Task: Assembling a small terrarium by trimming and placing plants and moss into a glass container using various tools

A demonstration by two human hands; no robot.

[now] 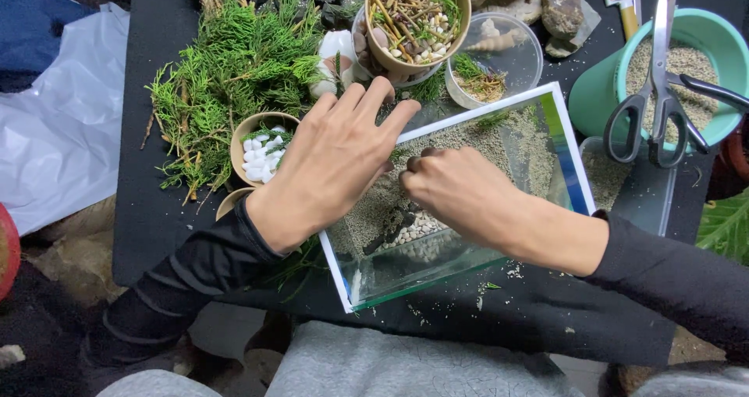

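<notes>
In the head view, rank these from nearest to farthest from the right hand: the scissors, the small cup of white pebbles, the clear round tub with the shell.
From the right hand:
1. Clear round tub, just above it.
2. Cup of white pebbles, across to the left.
3. Scissors, upper right, on the green bucket; nearly level with the cup.

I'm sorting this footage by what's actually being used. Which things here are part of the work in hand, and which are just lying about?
In use:
left hand flat over the glass tank
right hand pinching inside it
sand
pebbles

Lying about:
scissors on green tub
green sprigs
cup of white stones
rocks
</notes>
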